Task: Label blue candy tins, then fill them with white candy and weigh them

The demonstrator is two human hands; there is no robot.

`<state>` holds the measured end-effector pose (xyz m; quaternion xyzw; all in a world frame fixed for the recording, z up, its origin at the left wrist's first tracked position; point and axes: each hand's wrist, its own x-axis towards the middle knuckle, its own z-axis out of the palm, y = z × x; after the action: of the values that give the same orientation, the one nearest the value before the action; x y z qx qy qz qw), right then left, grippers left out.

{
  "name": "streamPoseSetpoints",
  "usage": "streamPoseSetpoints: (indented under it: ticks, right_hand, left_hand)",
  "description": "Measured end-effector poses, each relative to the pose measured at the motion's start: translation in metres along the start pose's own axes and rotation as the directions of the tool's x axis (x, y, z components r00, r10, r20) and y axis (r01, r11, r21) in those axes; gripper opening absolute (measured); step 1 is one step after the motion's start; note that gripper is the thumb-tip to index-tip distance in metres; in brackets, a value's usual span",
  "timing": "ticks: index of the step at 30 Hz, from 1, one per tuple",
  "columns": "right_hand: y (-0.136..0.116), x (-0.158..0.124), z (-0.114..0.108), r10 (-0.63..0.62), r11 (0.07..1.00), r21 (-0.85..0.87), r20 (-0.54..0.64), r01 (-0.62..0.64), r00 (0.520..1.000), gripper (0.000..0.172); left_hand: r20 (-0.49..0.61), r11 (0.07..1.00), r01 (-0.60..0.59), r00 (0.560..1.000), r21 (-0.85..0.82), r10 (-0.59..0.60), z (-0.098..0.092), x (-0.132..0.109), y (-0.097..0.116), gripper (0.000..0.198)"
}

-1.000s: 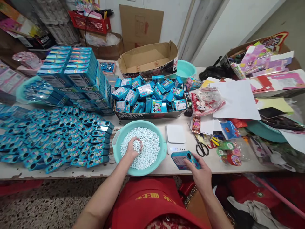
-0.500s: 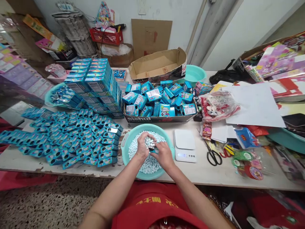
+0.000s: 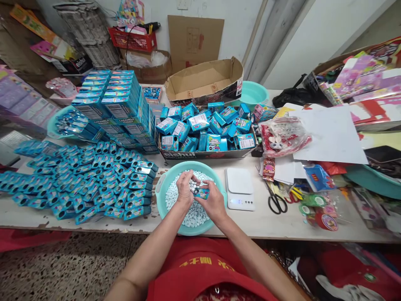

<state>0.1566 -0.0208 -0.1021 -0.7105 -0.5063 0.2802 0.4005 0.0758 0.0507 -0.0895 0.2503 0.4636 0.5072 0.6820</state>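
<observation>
We had both hands over the green bowl [image 3: 194, 230], which sat close to the front edge of the tabletop [image 3: 247, 228], about midway along it. Our left hand [image 3: 184, 187] was cupped, its fingers curled round a few of the white candies [image 3: 192, 218]. Our right hand [image 3: 214, 203] gripped a small blue box [image 3: 201, 193] between thumb and fingers — held above the candies, right beside the left hand. We could not tell whether any candies had gone into that box, so we judged its filling to be underway at most.

Plenty seemed left over: the bowl held a broad layer of candies, and toward the left end of the tabletop stood rows of boxes [image 3: 94, 179], many with a dark round hole showing. Whether those were filled, we could not see. Toward the back edge, behind the rows, rose a neat stack of larger blue packs [image 3: 122, 106], which looked finished to us. Behind the bowl, a low carton [image 3: 206, 155] held a jumbled heap of blue boxes [image 3: 216, 142] — filled or not, we could not say. The white scale [image 3: 239, 182] stood just right of the bowl, with nothing on its plate.
</observation>
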Motion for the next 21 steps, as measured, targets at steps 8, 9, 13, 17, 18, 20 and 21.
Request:
streamPoseSetpoints:
  ticks: [8, 9, 13, 17, 18, 20, 21]
  right_hand:
    - [0.003, 0.003, -0.004, 0.014, 1.0, 0.02, -0.004, -0.014, 1.0, 0.051]
    - [0.002, 0.002, -0.005, 0.024, 1.0, 0.019, -0.014, -0.023, 1.0, 0.051]
    - [-0.005, 0.003, -0.009, 0.021, 0.999, 0.03, -0.032, -0.02, 0.999, 0.05]
    - [-0.008, 0.001, -0.011, 0.017, 0.997, 0.075, -0.026, -0.015, 1.0, 0.048]
    - [-0.008, 0.001, -0.011, 0.019, 0.997, 0.082, -0.026, -0.017, 0.999, 0.049]
    - [-0.007, -0.001, -0.01, 0.023, 0.996, 0.084, -0.033, -0.02, 0.999, 0.05]
    - [-0.007, -0.002, -0.01, 0.023, 0.997, 0.081, -0.038, -0.02, 0.999, 0.05]
  left_hand:
    - [0.017, 0.996, -0.045, 0.999, 0.081, 0.044, 0.005, -0.003, 0.0, 0.027]
    - [0.015, 0.996, -0.043, 0.999, 0.084, 0.042, 0.005, -0.004, 0.0, 0.026]
    - [0.036, 0.992, -0.072, 0.997, 0.108, 0.068, 0.006, -0.008, 0.004, 0.024]
    - [0.072, 0.984, -0.075, 0.995, 0.159, 0.064, 0.008, -0.009, 0.005, 0.024]
    - [0.074, 0.984, -0.078, 0.995, 0.159, 0.067, 0.009, -0.009, 0.004, 0.023]
    - [0.067, 0.983, -0.11, 0.993, 0.147, 0.101, 0.01, -0.009, 0.004, 0.02]
    - [0.066, 0.983, -0.12, 0.992, 0.138, 0.112, 0.011, -0.01, 0.004, 0.019]
